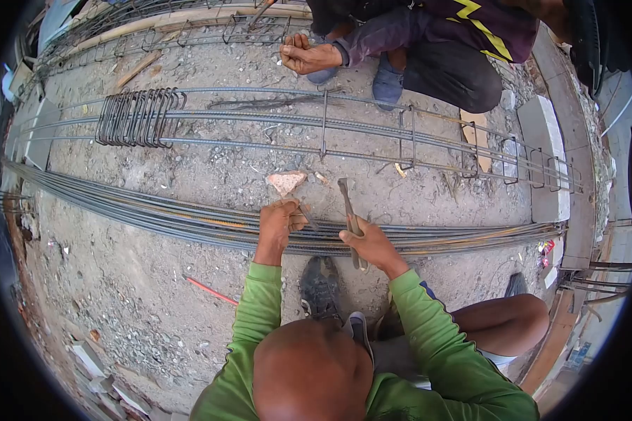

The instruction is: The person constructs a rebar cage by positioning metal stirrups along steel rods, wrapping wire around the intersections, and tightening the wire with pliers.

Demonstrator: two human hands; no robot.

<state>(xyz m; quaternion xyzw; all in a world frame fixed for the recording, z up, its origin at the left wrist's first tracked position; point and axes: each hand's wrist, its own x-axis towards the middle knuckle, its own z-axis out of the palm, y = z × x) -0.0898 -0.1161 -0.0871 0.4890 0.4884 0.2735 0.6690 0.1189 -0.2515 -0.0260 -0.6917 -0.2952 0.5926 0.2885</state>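
Over the bundled rebar (168, 219), left fingers (288, 206) pinch wire (312, 222), right fingers (352, 241) grip pincers (349, 203).

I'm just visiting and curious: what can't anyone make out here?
All in the head view:
Thin dark piece in the left hand: too small and blurred to identify.
Tool: its grip partly covered by the right hand.
Co-worker's fist: curled fingers hide whether it holds anything.
Co-worker's shirt: cut off by the top edge.
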